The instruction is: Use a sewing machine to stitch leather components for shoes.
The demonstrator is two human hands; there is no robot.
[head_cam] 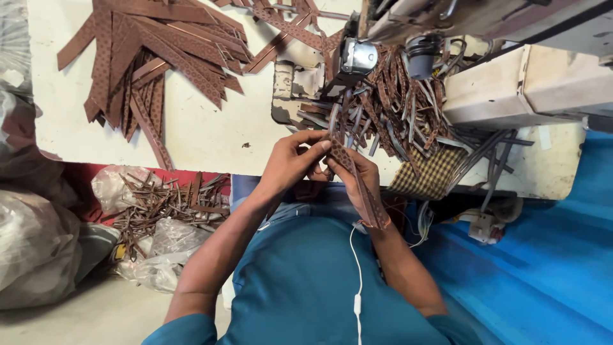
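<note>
My left hand (290, 163) and my right hand (361, 185) meet at the table's front edge, both pinching one brown perforated strap (373, 204). The strap runs from my left fingertips down across my right palm to the wrist. Just beyond the hands lies a tangled heap of brown and grey straps (389, 108) under the head of a sewing machine (421, 38). My teal shirt and a white earphone cord (357, 281) fill the bottom of the view.
A fan of brown straps (153, 57) lies on the cream table (211, 134) at upper left. A checked cloth (431, 172) hangs at the table edge. Plastic bags with strap scraps (159, 211) sit on the floor at left. A blue sheet (549, 255) covers the right.
</note>
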